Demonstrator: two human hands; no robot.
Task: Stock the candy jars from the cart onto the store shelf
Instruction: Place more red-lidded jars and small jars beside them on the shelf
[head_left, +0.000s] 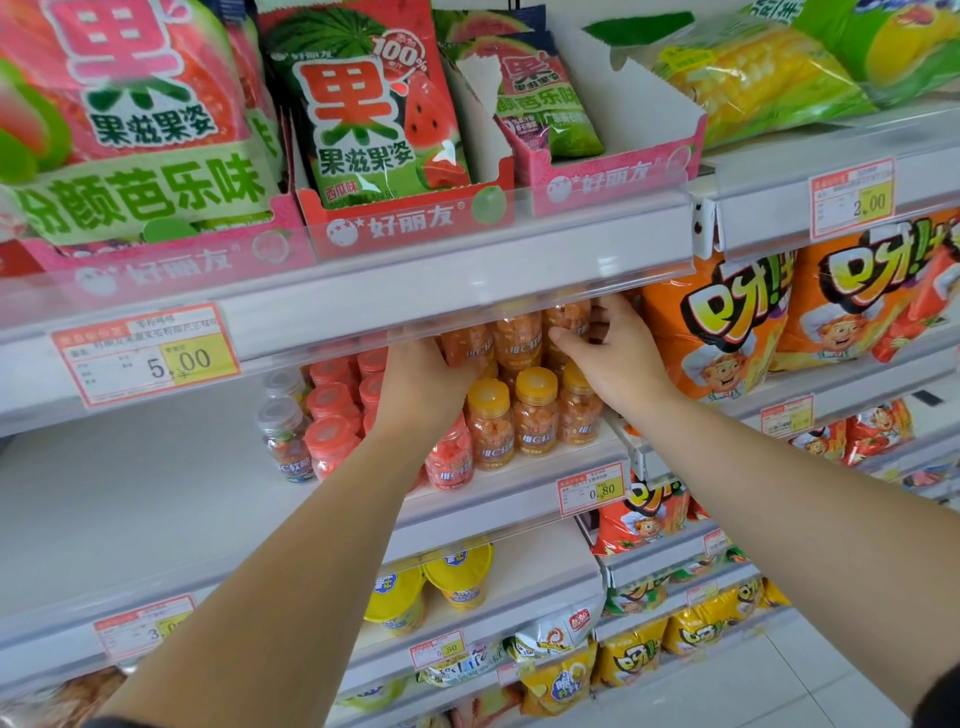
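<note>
Above the yellow-lidded jars (535, 415), which stand in a block at the right end of the store shelf (498, 501), both hands are setting a second tier. The clear price rail (467, 291) of the board overhead hangs low over that block. The gap looks tight, so I judge the row should go in level and straight back, not tipped up into the rail.

The orange jars (517, 338), three that I can count, sit side by side directly over the yellow lids, squeezed as one row between the hands. The left hand (426, 379) grips the row's left end, fingers curled under and round the end jar. The right hand (618, 358) clasps the right end, thumb across the front of that jar.

Each base ought to land centred on a lid below before the squeeze is eased. The outer jars should be steadied last, since a row pressed from its ends can buckle in the middle. Red-lidded jars (332, 410) just left of the yellow-lidded block leave little room for the left wrist.

Seen only through the rail, the orange jars are blurred. Their lids cannot be made out, nor whether their bases already touch the yellow lids. The left hand's fingertips are hidden behind the row. How deep the block runs is unclear. No cart shows.
</note>
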